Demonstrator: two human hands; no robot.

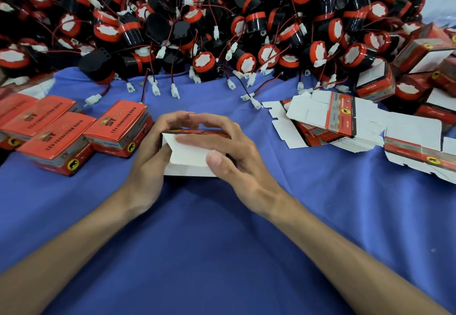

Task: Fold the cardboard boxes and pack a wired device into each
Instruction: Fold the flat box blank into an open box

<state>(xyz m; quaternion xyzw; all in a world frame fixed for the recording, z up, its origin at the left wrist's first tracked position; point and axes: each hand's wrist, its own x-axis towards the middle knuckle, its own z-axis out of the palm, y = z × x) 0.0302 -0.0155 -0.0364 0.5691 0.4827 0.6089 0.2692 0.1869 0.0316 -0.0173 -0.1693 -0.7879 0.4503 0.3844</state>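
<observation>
box (pixel 190 157) held between both hands: left hand (pixel 149 154) cups its left end, right hand (pixel 237 153) curls over the top, thumb on the flap. Thin card, light, likely dents easily, so grip by the edges. Wired devices (pixel 204 64) piled beyond the fingertips

Cloth (pixel 222 240) plain blue. Closed boxes (pixel 118 127): red-orange tops w/ black lettering, grey side band, yellow disc w/ black animal. Devices (pixel 204 62): black bodies, red rims, white faces. Wires (pixel 243 86) red & black; connectors (pixel 175 91) white. Flat blanks (pixel 340 119) white, red/grey strip. Half-folded box (pixel 190 154): white flap, red-black edge.
</observation>
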